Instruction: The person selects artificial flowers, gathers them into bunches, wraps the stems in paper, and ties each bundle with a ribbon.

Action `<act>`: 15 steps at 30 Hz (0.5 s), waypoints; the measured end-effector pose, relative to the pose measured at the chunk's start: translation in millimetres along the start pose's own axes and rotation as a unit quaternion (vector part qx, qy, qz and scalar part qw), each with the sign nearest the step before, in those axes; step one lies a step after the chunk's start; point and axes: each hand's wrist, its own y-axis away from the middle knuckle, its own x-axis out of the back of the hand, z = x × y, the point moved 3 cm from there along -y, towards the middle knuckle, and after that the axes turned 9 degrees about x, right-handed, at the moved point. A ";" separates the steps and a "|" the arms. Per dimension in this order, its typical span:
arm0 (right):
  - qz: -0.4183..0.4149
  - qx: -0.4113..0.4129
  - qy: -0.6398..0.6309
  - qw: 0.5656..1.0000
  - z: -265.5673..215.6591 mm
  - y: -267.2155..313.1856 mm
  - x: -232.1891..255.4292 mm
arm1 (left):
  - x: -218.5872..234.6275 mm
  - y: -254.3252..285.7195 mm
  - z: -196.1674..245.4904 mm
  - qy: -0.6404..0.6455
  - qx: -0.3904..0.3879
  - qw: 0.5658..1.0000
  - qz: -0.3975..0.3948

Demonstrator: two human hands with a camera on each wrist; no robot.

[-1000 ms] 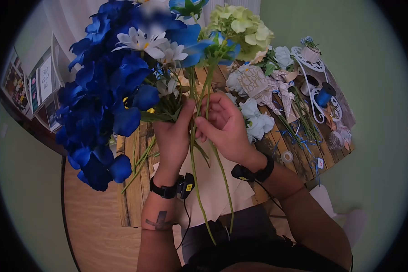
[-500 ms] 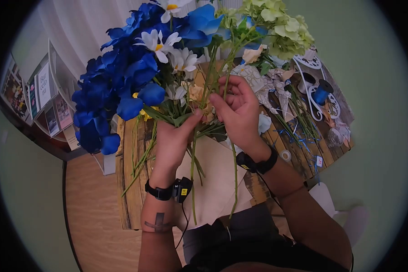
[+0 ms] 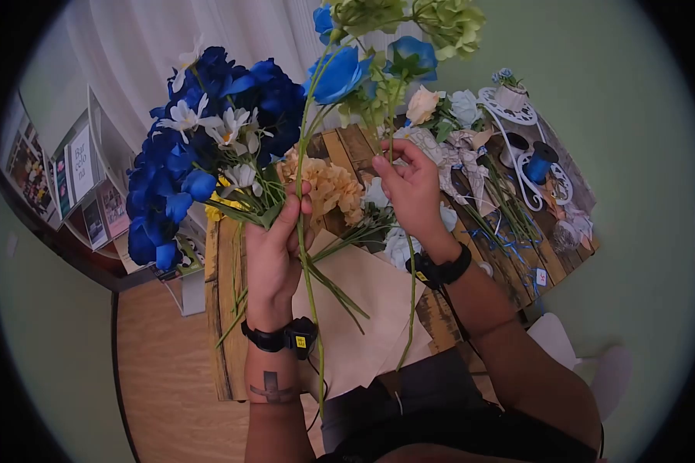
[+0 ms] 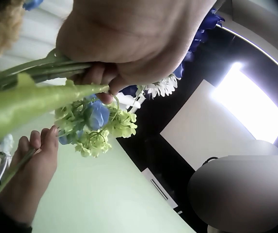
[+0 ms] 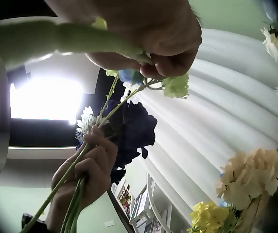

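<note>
In the head view my left hand [image 3: 272,258] grips the stems of a bunch of dark blue flowers [image 3: 162,174] and white daisies [image 3: 228,130]. A long green stem [image 3: 310,309] also runs through its fingers, up toward a light blue flower [image 3: 340,75]. My right hand [image 3: 415,193] pinches another long stem [image 3: 411,328], whose top carries a blue bloom [image 3: 411,58] and light green hydrangeas [image 3: 449,29]. The right wrist view shows the left hand [image 5: 93,162] wrapped round several stems. In the left wrist view the right hand [image 4: 37,165] has its thumb and fingertips together on its stem.
Brown wrapping paper [image 3: 355,285] covers the near part of the wooden table [image 3: 228,339]. Peach hydrangeas [image 3: 328,185] lie beyond it. To the right are pale blue flowers [image 3: 401,245], a blue ribbon spool [image 3: 542,160] and a white scrolled metal stand [image 3: 521,174]. A magazine rack [image 3: 77,170] stands left.
My hands have moved apart, the left one down and left with the dark blue bunch. The green and blue stems have spread between them, and the peach hydrangeas behind have come into view.
</note>
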 end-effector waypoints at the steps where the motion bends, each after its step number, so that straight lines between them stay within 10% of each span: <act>1: 0.020 0.019 -0.003 1.000 -2.3 -2.1 5.5 | 2.4 1.1 2.3 0.001 -0.006 1.000 -0.005; 15: 0.084 0.011 -0.072 0.994 -111.3 -3.3 96.8 | 4.4 12.2 14.2 0.008 -0.068 0.998 0.006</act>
